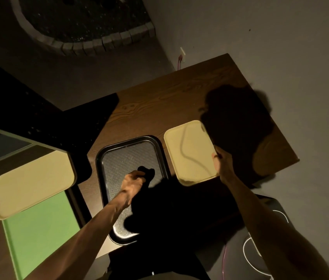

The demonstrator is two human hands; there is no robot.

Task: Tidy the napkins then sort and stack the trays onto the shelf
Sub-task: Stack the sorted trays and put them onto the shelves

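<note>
Head view: our cream tray (32,183) sits on the green tray (40,233) at the left. Our left hand (134,179) curls loosely over the stiff black tray (128,156); our right hand (219,164) pinches the light, slippery yellow tray (188,150) by its edge.

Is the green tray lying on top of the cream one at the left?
No. The cream tray lies on top, overlapping the green tray beneath it.
</note>
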